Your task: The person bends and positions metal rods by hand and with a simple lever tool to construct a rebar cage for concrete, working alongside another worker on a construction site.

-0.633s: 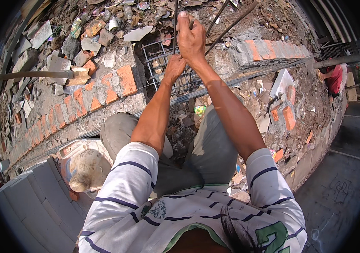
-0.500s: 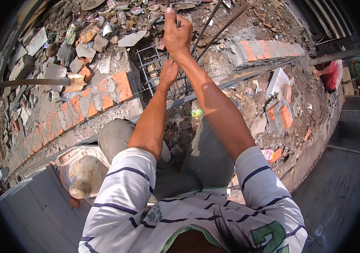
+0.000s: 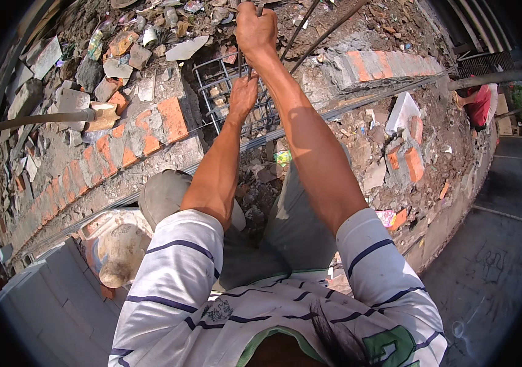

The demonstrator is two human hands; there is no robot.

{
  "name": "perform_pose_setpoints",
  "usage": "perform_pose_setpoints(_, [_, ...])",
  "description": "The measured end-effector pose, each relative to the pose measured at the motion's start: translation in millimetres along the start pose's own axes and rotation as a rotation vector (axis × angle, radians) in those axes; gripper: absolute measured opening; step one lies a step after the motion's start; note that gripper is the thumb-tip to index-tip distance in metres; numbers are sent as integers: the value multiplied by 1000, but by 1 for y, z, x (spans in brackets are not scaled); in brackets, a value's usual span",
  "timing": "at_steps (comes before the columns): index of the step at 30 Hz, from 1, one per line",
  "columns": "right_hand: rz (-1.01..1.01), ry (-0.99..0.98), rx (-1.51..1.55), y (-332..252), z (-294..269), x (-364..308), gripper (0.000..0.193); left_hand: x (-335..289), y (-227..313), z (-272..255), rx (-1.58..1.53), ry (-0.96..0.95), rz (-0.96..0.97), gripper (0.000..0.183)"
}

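Observation:
My right hand [image 3: 256, 32] is closed around an upright steel reinforcing bar [image 3: 240, 60] near the far edge of the view. Below it, my left hand [image 3: 244, 96] has its fingers wrapped round the bars lower down. Both hands are over a rebar cage [image 3: 207, 92], whose tied grid of steel rods lies in a square pit between two stretches of broken brick wall. More long rebars [image 3: 328, 33] rise from the cage to the right of my right hand. My forearms and hands hide part of the grid.
A brick footing [image 3: 172, 119] runs left, another [image 3: 389, 66] right. A wooden-handled tool [image 3: 41, 120] lies on rubble at left. A stained sack-like lump [image 3: 123, 251] sits in a tray near my left knee. At far right is a person in red [image 3: 480, 107].
My right hand has moved a little farther away along the bar and its grip has turned. My left hand stays low at the cage. The view has shifted slightly.

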State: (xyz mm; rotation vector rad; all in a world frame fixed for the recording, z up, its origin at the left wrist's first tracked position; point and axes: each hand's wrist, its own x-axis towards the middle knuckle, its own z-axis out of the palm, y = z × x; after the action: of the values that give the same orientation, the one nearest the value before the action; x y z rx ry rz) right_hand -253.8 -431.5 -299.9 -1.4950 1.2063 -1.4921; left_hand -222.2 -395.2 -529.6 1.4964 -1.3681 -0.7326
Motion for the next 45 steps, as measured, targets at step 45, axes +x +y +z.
perform_pose_setpoints(45, [-551,-322,-428,-6,-92,-40,38,6,19,-28,13,-152,29,42])
